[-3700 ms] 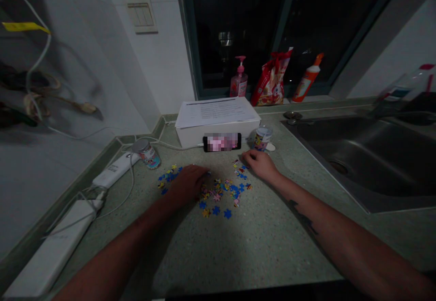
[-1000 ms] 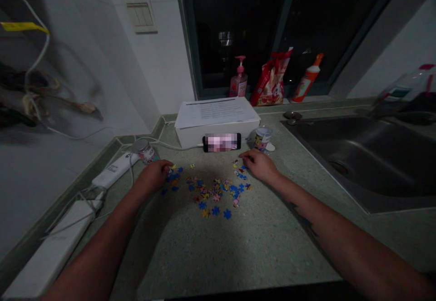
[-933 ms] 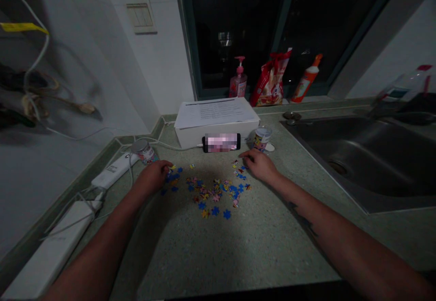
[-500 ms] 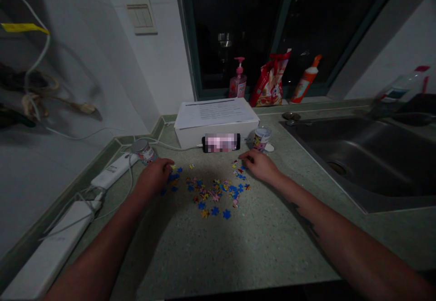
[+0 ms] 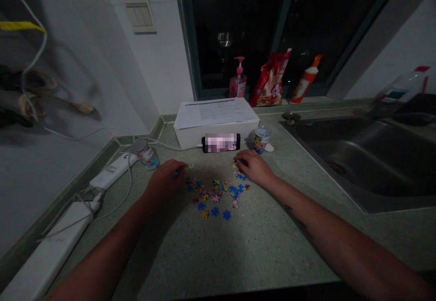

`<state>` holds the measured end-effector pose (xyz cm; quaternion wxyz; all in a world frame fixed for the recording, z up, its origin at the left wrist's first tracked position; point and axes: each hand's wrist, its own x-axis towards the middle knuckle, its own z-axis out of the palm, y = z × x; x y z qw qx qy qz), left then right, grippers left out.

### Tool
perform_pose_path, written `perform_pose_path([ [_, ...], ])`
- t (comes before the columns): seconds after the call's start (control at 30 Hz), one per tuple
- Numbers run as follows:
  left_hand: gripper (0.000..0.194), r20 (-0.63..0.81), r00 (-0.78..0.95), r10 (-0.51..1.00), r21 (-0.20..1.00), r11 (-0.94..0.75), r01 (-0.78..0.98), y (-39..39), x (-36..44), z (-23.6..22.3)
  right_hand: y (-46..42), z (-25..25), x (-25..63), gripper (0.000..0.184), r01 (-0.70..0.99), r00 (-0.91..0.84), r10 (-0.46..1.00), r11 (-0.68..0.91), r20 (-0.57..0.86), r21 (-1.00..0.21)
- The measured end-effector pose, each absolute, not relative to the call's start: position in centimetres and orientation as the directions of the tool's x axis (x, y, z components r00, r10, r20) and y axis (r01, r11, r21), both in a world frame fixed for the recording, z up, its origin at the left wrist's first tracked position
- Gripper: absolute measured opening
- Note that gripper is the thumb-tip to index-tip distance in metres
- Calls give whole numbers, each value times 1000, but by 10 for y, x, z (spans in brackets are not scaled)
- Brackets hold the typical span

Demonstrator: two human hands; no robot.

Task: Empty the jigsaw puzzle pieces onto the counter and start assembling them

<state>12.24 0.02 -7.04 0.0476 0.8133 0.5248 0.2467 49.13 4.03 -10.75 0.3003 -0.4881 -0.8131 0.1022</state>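
Jigsaw puzzle pieces (image 5: 215, 197), blue, yellow and pink, lie scattered on the countertop. My left hand (image 5: 167, 177) is at the left of the spread, fingers curled low over the counter. Blue shows under its fingers, and whatever they hold is hidden. Just beyond its fingertips lies a small yellow-and-white puzzle piece (image 5: 191, 166). My right hand (image 5: 254, 167) rests at the right side with thumb and forefinger pinched on a small puzzle piece (image 5: 235, 161). More puzzle pieces (image 5: 240, 175) lie under and below its fingers.
A phone (image 5: 221, 143) leans against a white box (image 5: 218, 126) with papers on top. A clear-lidded can (image 5: 260, 141) stands right, a grey-lidded can (image 5: 146, 155) left. Power strips (image 5: 64, 233) and cables line the left wall; a metal sink (image 5: 361, 155) is at right.
My left hand has moved right, covering the blue and yellow pieces that lay beside it. My right hand has shifted slightly left, its fingertips now at the small upper piece.
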Motion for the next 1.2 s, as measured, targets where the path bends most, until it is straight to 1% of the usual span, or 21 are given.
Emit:
perform_pose_path([
  [0.13, 27, 326, 344, 881, 344, -450, 824, -1, 124, -69, 44, -109, 492, 13, 741, -286, 868, 469, 405, -481],
  [0.27, 25, 308, 341, 888, 349, -439, 828, -1, 125, -68, 43, -105, 497, 18, 750, -290, 876, 458, 386, -477],
  [0.43, 25, 307, 326, 894, 347, -425, 836, -2, 125, -67, 32, -88, 503, 18, 739, -401, 851, 519, 339, -429],
  [0.53, 26, 303, 319, 898, 350, -417, 839, -3, 126, -65, 24, -76, 500, 14, 732, -472, 839, 545, 272, -409],
  [0.63, 28, 290, 321, 902, 352, -412, 841, -3, 126, -64, 17, -68, 497, 14, 749, -507, 838, 544, 203, -377],
  [0.73, 29, 277, 313, 908, 351, -399, 847, -2, 126, -65, 15, -65, 494, 13, 767, -496, 849, 526, 180, -368],
  [0.9, 30, 288, 309, 907, 366, -402, 839, -3, 126, -65, 17, -75, 492, 13, 780, -431, 882, 471, 193, -411],
  [1.07, 30, 273, 320, 907, 371, -406, 835, -5, 128, -62, 19, -83, 491, 10, 800, -380, 908, 418, 175, -430],
  [1.2, 29, 292, 328, 899, 360, -421, 833, -5, 129, -62, 18, -79, 491, 11, 769, -409, 889, 458, 207, -446],
])
